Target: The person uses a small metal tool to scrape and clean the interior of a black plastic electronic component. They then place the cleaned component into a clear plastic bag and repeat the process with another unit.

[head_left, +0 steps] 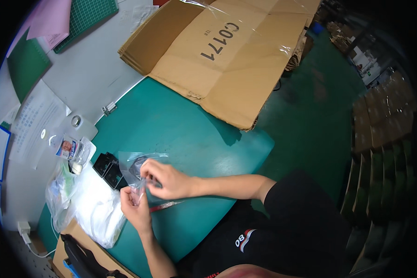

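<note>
A clear plastic bag (129,161) is held over the green table, left of its middle. Something dark shows through the plastic, but its kind cannot be made out. My left hand (136,213) pinches the bag's near end. Just above and to the right, my right hand (173,180) has its fingers bent and closed on the same bag. Black box-like pieces (107,170) lie on the table just left of the bag. A thin red strip (164,205) rests on the tabletop close under my right wrist.
White plastic bags (95,204) are piled left of my hands, beside a clear bottle (69,147). A large opened cardboard box (217,60) covers the table's far side. A carton (81,252) with a black item stands at lower left. The table (190,120) ends at right.
</note>
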Available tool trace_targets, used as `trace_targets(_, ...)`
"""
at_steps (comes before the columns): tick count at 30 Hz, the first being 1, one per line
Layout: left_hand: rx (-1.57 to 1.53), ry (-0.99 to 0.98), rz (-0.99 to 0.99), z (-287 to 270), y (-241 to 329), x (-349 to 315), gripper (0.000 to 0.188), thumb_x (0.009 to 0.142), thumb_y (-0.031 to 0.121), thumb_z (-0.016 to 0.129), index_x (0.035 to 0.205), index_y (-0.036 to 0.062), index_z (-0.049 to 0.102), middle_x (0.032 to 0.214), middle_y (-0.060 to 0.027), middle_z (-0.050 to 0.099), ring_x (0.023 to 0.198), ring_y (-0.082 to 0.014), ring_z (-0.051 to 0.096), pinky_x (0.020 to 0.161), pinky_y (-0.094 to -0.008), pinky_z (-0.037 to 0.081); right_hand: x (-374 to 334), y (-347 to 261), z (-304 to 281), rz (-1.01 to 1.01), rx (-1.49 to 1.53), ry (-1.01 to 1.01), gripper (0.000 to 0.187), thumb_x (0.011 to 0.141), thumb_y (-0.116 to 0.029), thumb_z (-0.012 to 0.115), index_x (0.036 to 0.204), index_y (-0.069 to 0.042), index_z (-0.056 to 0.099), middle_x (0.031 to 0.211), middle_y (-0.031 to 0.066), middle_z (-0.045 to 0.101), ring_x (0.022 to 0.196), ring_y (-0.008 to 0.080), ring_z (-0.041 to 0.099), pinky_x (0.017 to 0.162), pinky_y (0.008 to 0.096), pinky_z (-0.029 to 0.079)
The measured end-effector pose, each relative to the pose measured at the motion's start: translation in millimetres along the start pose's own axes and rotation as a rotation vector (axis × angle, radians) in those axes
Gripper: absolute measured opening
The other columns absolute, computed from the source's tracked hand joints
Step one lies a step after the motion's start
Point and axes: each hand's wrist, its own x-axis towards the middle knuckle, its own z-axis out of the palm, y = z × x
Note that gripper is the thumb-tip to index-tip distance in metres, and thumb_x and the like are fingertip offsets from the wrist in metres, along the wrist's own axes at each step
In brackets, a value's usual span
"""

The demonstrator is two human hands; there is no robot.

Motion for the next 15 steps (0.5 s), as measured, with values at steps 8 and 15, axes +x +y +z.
trace_targets(8, 0.295, 0.274, 0.283, 1.4, -0.7, -0.2, 0.022, 0.092, -0.009, 0.057, 0.112, -0.001, 0.057, 0.091, -0.0033, 0.05, 0.08, -0.0119, 0.047, 0.074, -0.0261, 0.043, 2.8, 4.6, -6.1, 0.09, -0.151, -0.001, 0.02, 0.076, 0.009, 0.062, 0.091, -0.003, 0.056, 0.083, 0.0116, 0.056, 0.068, 0.0283, 0.06, 0.06, 0.0387, 0.049)
trace_targets(15, -0.077, 0.041, 0.171, 6.3, -7.1, -5.6, 0.018, 0.09, -0.007, 0.067, 0.096, 0.0013, 0.053, 0.097, -0.0038, 0.058, 0.084, -0.0084, 0.055, 0.075, -0.0228, 0.047, -0.1, -0.9, 9.9, 0.04, -0.027, -0.1, 0.021, 0.078, 0.008, 0.064, 0.076, -0.003, 0.046, 0.077, 0.0104, 0.049, 0.067, 0.0264, 0.055, 0.06, 0.0363, 0.046)
